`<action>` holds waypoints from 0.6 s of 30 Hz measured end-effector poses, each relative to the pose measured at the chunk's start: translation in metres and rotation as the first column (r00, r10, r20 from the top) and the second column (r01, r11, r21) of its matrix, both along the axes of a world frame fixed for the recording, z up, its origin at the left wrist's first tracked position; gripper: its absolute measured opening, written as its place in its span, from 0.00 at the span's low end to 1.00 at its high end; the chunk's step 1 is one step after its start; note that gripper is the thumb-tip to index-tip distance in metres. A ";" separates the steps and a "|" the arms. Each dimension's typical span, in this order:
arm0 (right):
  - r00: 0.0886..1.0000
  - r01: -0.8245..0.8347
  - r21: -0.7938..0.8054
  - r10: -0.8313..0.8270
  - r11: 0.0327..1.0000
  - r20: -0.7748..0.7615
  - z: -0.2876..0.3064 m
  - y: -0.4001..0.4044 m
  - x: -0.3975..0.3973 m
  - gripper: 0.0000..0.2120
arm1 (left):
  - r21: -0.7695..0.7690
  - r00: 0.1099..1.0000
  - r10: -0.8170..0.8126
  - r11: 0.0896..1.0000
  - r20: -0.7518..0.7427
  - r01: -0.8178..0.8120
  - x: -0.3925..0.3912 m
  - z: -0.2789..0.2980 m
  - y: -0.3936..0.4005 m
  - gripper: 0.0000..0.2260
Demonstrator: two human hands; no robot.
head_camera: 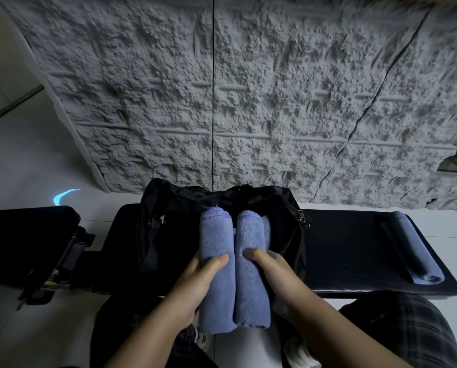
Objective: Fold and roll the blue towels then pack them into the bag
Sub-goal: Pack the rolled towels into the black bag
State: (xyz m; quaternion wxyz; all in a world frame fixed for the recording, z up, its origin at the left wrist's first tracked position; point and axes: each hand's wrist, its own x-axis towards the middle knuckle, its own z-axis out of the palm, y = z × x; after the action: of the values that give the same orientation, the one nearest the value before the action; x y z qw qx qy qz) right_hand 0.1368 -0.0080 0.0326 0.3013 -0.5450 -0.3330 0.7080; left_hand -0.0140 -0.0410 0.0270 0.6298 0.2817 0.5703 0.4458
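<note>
Each hand [195, 282] [275, 277] holds a rolled towel [216, 245] [251, 261] (bag [283, 208] label unreadable).

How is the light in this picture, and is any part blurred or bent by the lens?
Head view: dim, bluish light; the black fabric bag and black padded bench lose nearly all detail in darkness. The two rolled blue towels and both hands, left hand and right hand, are sharp. The rough grey wall smears near the top edge, and the wide lens bends straight lines outward.

wall [275, 88]: rough grey textured panels, dark vertical seam, diagonal crack | floor [17, 160]: pale, glossy, cyan light streak [64, 195] | table [354, 251]: black padded | lighting dim
</note>
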 end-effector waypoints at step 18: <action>0.986 0.117 0.016 -0.118 0.993 0.119 0.024 0.048 0.014 0.12 | 0.008 0.986 -0.023 1.000 -0.163 0.025 -0.036 -0.006 0.010 0.11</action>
State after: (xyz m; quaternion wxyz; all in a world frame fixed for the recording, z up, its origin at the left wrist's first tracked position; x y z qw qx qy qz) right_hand 0.1507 0.0404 0.0567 0.3245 -0.6037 -0.3211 0.6535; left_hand -0.0503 -0.0315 0.0212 0.5849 0.3272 0.6143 0.4166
